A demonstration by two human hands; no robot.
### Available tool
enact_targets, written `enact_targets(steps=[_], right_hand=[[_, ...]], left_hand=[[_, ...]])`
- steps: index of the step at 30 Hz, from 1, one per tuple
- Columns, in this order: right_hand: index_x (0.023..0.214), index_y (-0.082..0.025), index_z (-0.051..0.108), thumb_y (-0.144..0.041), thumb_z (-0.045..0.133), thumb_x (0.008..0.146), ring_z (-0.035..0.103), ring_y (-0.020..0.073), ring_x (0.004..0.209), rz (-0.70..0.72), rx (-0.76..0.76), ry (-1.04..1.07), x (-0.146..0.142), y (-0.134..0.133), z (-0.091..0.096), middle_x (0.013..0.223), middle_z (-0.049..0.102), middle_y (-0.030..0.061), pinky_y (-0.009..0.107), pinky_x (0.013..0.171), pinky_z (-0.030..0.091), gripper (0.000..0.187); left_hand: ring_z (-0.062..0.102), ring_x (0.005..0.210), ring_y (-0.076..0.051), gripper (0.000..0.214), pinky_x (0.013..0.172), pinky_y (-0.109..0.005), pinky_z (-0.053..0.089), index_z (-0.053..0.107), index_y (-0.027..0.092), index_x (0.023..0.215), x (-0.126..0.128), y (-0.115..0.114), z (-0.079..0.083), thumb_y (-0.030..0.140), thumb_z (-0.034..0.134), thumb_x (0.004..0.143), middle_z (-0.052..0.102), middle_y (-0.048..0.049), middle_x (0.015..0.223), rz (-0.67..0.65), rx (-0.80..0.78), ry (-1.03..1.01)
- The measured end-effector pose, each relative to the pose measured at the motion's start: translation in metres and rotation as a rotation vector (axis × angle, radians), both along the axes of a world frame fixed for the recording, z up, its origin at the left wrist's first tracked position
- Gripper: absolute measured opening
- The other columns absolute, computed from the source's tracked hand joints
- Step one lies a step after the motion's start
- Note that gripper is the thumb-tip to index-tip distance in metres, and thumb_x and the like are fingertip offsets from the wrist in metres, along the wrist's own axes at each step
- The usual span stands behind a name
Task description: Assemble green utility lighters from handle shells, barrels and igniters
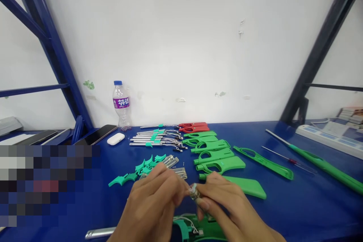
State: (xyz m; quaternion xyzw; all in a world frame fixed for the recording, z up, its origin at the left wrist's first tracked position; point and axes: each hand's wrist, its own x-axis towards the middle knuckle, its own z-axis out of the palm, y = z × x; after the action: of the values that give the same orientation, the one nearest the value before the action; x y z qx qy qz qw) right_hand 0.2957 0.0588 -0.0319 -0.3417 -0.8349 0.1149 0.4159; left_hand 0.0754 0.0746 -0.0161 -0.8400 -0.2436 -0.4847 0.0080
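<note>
At the front of the desk, my right hand (224, 200) pinches a small part with a white and brass-coloured end (194, 192). My left hand (159, 193) is closed at that same end, its fingertips against it. Below my hands lies an open green lighter casing (208, 228), with a teal trigger (185, 230) and thin white wires at it. A metal lighter tube (100, 233) sticks out to the left. Beyond my left hand are loose teal triggers (147, 165) and several clear tanks (181, 172), partly hidden. Behind my right hand rests a green casing half (246, 186).
Green casing halves (218, 155) line the middle, with red ones (195, 125) behind. Metal tubes with wires (150, 138) lie left of them. A screwdriver (292, 160), an assembled green lighter (323, 164) and a power strip (331, 140) are at right; a bottle (122, 107) stands by the wall.
</note>
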Motion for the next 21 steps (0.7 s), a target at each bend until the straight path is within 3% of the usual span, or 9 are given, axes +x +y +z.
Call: enact_targets(steps=[3, 8, 13, 16, 19, 21], right_hand=[[0.098, -0.027, 0.074, -0.036, 0.042, 0.118, 0.075, 0.0178, 0.082, -0.024, -0.017, -0.025, 0.000, 0.000, -0.002, 0.081, 0.079, -0.0025, 0.030, 0.098, 0.058, 0.039], [0.092, -0.025, 0.072, -0.039, 0.035, 0.119, 0.071, 0.0178, 0.073, -0.034, 0.030, -0.022, 0.001, 0.001, -0.001, 0.079, 0.076, 0.0003, 0.030, 0.088, 0.058, 0.048], [0.092, -0.024, 0.067, -0.031, 0.041, 0.118, 0.069, 0.0184, 0.081, 0.008, -0.035, -0.117, 0.004, 0.001, -0.005, 0.083, 0.071, 0.0000, 0.035, 0.097, 0.057, 0.037], [0.107, -0.026, 0.070, -0.027, 0.047, 0.116, 0.071, 0.0200, 0.090, -0.005, -0.054, -0.091, 0.006, 0.002, -0.010, 0.094, 0.074, 0.0012, 0.041, 0.106, 0.054, 0.025], [0.123, -0.029, 0.068, -0.026, 0.050, 0.114, 0.072, 0.0227, 0.099, -0.043, -0.009, -0.075, 0.007, 0.003, -0.014, 0.104, 0.077, 0.0018, 0.048, 0.110, 0.052, 0.020], [0.127, -0.029, 0.065, -0.025, 0.050, 0.114, 0.073, 0.0238, 0.101, -0.082, 0.042, -0.080, 0.009, 0.005, -0.015, 0.106, 0.078, 0.0025, 0.049, 0.109, 0.053, 0.020]], left_hand=[[0.058, 0.068, -0.008, 0.036, 0.064, -0.019, 0.045, 0.036, 0.024, 0.083, 0.001, 0.003, 0.002, -0.005, 0.048, 0.100, 0.065, 0.0077, 0.076, -0.009, -0.078, -0.019], [0.065, 0.066, -0.007, 0.036, 0.065, -0.020, 0.047, 0.037, 0.025, 0.082, 0.000, 0.003, 0.003, 0.002, 0.058, 0.102, 0.071, 0.0107, 0.079, -0.002, -0.184, -0.034], [0.068, 0.068, -0.010, 0.037, 0.059, -0.019, 0.050, 0.041, 0.025, 0.078, -0.005, 0.003, 0.003, 0.011, 0.065, 0.102, 0.073, 0.0087, 0.080, -0.028, -0.359, -0.049], [0.067, 0.065, -0.009, 0.041, 0.057, -0.018, 0.048, 0.040, 0.023, 0.073, -0.005, 0.004, 0.006, 0.013, 0.071, 0.098, 0.076, 0.0089, 0.079, -0.030, -0.440, -0.078], [0.063, 0.058, -0.009, 0.032, 0.052, -0.016, 0.047, 0.052, 0.024, 0.073, -0.005, 0.005, 0.011, 0.012, 0.074, 0.094, 0.075, 0.0103, 0.074, 0.006, -0.471, -0.077], [0.061, 0.053, -0.009, 0.019, 0.048, -0.015, 0.047, 0.066, 0.028, 0.084, -0.006, 0.006, 0.014, 0.013, 0.077, 0.091, 0.075, 0.0115, 0.072, 0.037, -0.449, -0.057]])
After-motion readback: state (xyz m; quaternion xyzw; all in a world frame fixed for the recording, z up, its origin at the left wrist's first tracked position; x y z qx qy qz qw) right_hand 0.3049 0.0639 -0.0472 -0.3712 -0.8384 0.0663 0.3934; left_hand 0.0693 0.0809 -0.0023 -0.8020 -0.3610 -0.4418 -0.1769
